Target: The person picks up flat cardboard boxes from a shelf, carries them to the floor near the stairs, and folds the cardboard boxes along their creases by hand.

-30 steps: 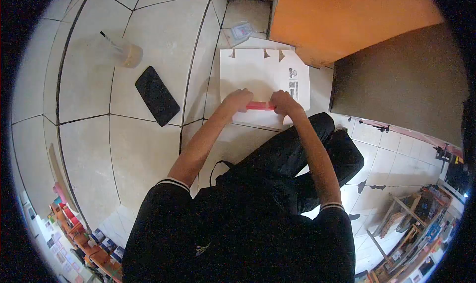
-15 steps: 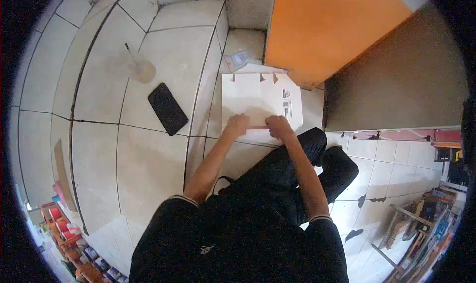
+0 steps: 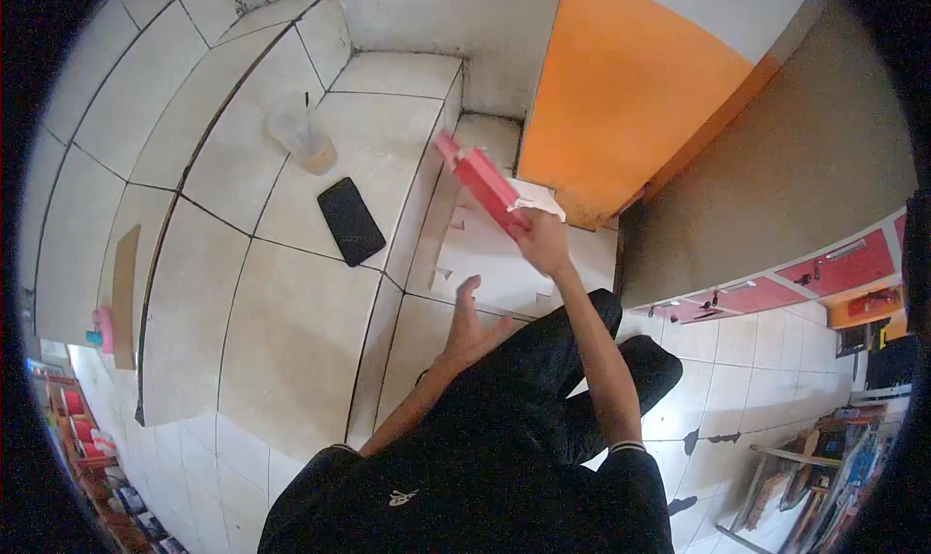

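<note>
My right hand grips one end of a red-and-white cardboard box blank, raised and tilted, its red side showing and its far end pointing up and left. Beneath it, white cardboard with cut notches lies flat on the tiled floor. Near the front edge of that cardboard hovers my left hand, fingers spread and nothing in them. Whether the raised piece is one layer or folded is hard to tell through the blur.
On the tiled ledge to the left lie a black phone and a plastic cup with a straw. An orange panel stands beyond the cardboard. Red drawers line the right side, and a rack of goods stands at lower right.
Both hands were at the front edge of the flat, printed white cardboard. Now my right hand has lifted a red-sided piece, and my left hand has let go and opened. The view has shifted.
</note>
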